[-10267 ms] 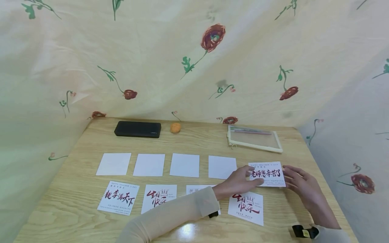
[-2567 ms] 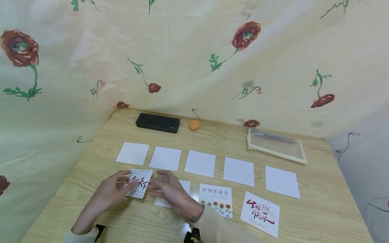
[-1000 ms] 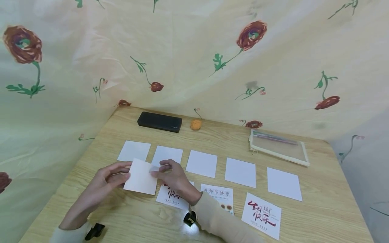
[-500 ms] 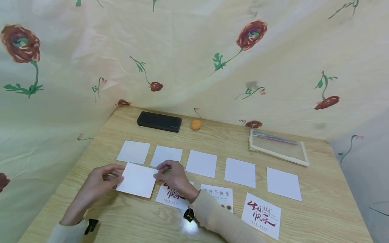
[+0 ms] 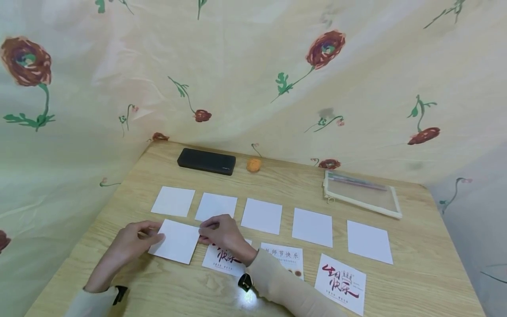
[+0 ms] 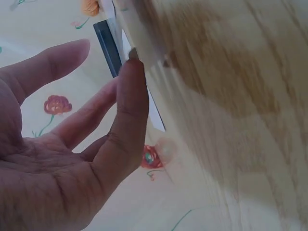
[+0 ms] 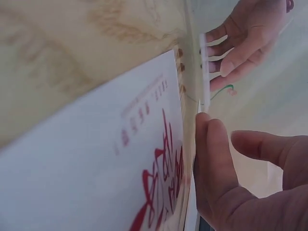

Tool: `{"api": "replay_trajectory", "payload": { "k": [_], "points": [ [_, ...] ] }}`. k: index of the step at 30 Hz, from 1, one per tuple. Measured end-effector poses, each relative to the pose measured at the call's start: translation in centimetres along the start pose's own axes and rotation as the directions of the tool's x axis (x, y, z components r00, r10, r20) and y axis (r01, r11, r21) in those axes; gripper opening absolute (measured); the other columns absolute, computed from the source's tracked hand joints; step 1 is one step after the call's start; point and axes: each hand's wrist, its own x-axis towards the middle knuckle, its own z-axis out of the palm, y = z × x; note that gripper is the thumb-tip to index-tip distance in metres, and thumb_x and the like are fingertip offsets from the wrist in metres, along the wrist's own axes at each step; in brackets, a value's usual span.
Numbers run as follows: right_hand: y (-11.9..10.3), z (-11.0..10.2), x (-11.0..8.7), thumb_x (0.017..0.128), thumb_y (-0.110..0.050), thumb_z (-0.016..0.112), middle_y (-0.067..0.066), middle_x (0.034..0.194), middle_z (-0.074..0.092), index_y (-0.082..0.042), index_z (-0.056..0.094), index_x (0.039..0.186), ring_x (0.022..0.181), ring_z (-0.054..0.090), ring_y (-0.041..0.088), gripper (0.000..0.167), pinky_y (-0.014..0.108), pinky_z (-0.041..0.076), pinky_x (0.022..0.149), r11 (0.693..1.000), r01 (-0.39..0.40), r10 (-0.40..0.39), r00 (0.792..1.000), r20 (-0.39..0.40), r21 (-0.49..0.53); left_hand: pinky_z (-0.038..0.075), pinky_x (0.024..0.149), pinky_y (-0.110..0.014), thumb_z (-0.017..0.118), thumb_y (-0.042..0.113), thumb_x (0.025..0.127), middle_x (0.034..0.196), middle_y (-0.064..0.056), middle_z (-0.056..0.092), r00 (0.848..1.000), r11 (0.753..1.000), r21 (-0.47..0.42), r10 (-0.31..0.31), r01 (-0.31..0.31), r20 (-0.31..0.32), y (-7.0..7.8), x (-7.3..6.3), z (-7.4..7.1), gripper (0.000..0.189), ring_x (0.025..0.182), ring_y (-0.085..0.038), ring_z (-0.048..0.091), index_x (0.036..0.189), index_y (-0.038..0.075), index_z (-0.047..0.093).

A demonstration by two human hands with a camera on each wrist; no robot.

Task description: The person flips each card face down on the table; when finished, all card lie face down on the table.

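In the head view, a white greeting card (image 5: 174,242) lies blank side up between both hands, close over the table at the left. My left hand (image 5: 128,242) holds its left edge, the thumb overlapping the card in this view. With curled fingers my right hand (image 5: 227,235) grips the upper right corner. The left wrist view shows the left hand (image 6: 77,163) close up, fingertips near the wood. In the right wrist view the right hand (image 7: 250,192) has its fingertips at the card's corner. That hand partly covers a red-lettered card (image 5: 223,259) beneath it.
A row of several blank white cards (image 5: 261,215) lies behind. Further right are a sunflower card (image 5: 285,255) and another red-lettered card (image 5: 340,281). A black case (image 5: 206,161), an orange ball-like object (image 5: 254,165) and a clear zip pouch (image 5: 360,193) stand along the back.
The hands have gone from the far right card to the left one. That card has turned from its red-lettered face to its blank face, and in the last half second came down slightly.
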Motion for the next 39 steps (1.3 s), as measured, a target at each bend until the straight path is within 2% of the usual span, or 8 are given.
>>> {"api": "replay_trajectory", "payload": {
  "k": [4,16,20,23,27,31,35,39],
  "points": [
    [-0.2,0.1,-0.1,0.099,-0.014,0.068,0.013,0.089,0.079,0.0,0.075,0.11,0.081,0.079,0.019,0.019,0.022,0.063,0.07,1.0,-0.017,0.017,1.0,0.017,0.017,0.054,0.074,-0.032,0.069,0.034,0.101,0.115,-0.019,0.074,1.0,1.0,0.011,-0.015,0.015,0.014,-0.2,0.1,0.0,0.048,0.102,-0.029,0.069,0.133,-0.003,0.066],
    [-0.5,-0.2,-0.6,0.1,-0.017,0.067,0.013,0.096,0.081,0.003,0.072,0.119,0.088,0.08,0.019,0.028,0.024,0.064,0.074,0.997,-0.069,0.068,0.997,0.025,0.046,0.053,0.076,-0.032,0.065,0.039,0.103,0.118,-0.018,0.073,0.999,1.0,0.024,-0.004,0.003,0.036,-0.5,0.1,0.1,0.054,0.105,-0.027,0.067,0.135,-0.004,0.064],
    [-0.5,-0.5,-0.8,0.1,-0.016,0.067,0.015,0.1,0.08,0.004,0.071,0.12,0.094,0.08,0.023,0.029,0.027,0.064,0.079,0.994,-0.075,0.072,0.997,0.037,0.082,0.052,0.075,-0.031,0.065,0.04,0.103,0.117,-0.017,0.073,0.999,1.0,0.03,-0.005,0.004,0.034,-0.5,0.1,0.2,0.054,0.104,-0.027,0.067,0.134,-0.003,0.065],
    [-0.6,-1.2,-1.0,0.101,-0.016,0.065,0.017,0.106,0.08,0.004,0.07,0.123,0.1,0.079,0.025,0.029,0.029,0.064,0.084,0.987,-0.091,0.081,0.994,0.077,0.136,0.052,0.074,-0.031,0.066,0.042,0.102,0.116,-0.016,0.073,0.999,0.999,0.038,0.001,-0.002,0.033,-0.4,0.1,0.1,0.055,0.104,-0.027,0.067,0.135,-0.003,0.065],
    [-1.0,-2.7,-1.5,0.103,-0.014,0.062,0.019,0.117,0.077,0.004,0.067,0.128,0.108,0.077,0.026,0.031,0.031,0.063,0.09,0.974,-0.093,0.071,0.991,0.111,0.205,0.055,0.075,-0.035,0.067,0.044,0.101,0.119,-0.017,0.072,1.0,0.999,0.049,0.015,-0.015,0.008,0.1,0.1,0.2,0.057,0.107,-0.03,0.068,0.136,-0.001,0.065],
    [-1.4,-4.3,-2.4,0.103,-0.013,0.063,0.021,0.124,0.074,0.005,0.063,0.134,0.111,0.076,0.025,0.036,0.03,0.063,0.092,0.973,-0.068,0.048,0.994,0.097,0.22,0.055,0.076,-0.034,0.069,0.042,0.1,0.118,-0.016,0.072,0.998,0.999,0.032,0.045,-0.044,-0.033,1.0,0.2,0.5,0.053,0.105,-0.03,0.069,0.135,0.002,0.066],
    [-1.3,-5.9,-3.3,0.104,-0.015,0.062,0.024,0.129,0.071,0.006,0.06,0.138,0.114,0.075,0.027,0.04,0.03,0.062,0.094,0.98,-0.038,0.022,0.996,0.083,0.196,0.053,0.072,-0.028,0.073,0.037,0.098,0.111,-0.012,0.072,0.994,0.995,-0.016,0.094,-0.095,-0.06,2.1,0.3,1.2,0.048,0.096,-0.022,0.07,0.132,0.004,0.069],
    [-0.8,-7.3,-4.3,0.106,-0.017,0.059,0.024,0.132,0.069,0.005,0.057,0.142,0.118,0.073,0.028,0.042,0.031,0.061,0.097,0.986,-0.021,0.009,0.997,0.072,0.163,0.055,0.072,-0.027,0.075,0.034,0.097,0.111,-0.011,0.073,0.99,0.988,-0.065,0.135,-0.138,-0.05,3.2,0.5,1.9,0.046,0.092,-0.019,0.07,0.131,0.003,0.069]
  ]
}}
